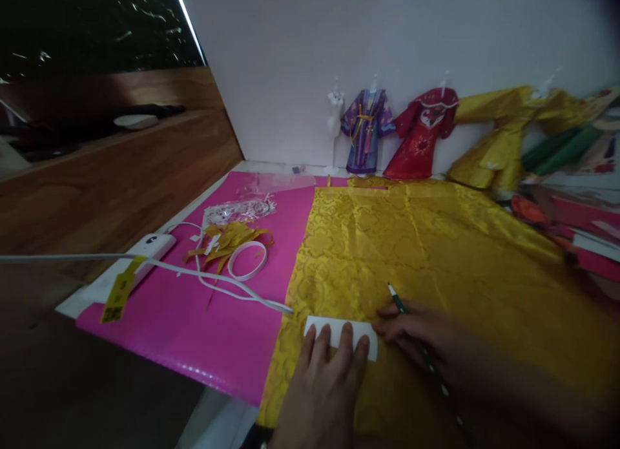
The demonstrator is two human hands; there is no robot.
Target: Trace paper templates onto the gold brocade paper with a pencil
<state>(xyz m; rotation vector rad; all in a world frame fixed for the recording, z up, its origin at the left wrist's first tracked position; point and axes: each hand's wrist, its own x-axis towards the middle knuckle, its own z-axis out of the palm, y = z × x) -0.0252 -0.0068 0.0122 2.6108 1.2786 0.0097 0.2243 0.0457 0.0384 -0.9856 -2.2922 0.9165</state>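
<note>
Gold patterned fabric (358, 255) lies spread over the table, with a small white paper piece (339, 324) on it near the front edge. My left hand (324, 378) rests on the paper, fingers stretched out and slightly apart, pressing it onto the cloth. In my right hand (416, 329) is a dark green pencil (426, 358), its tip pointing up and away from the fabric. The fingers of that hand touch or nearly touch the paper's right edge; I cannot tell which.
Left on the pink mat (169, 333) are yellow fabric scraps (225, 239), a white tape ring (247, 261), a white cable (213, 274) and a white power strip (150, 245). Along the wall stand a bare mini mannequin (334, 119) and miniature purple (367, 129), red (429, 139) and yellow (508, 135) robes.
</note>
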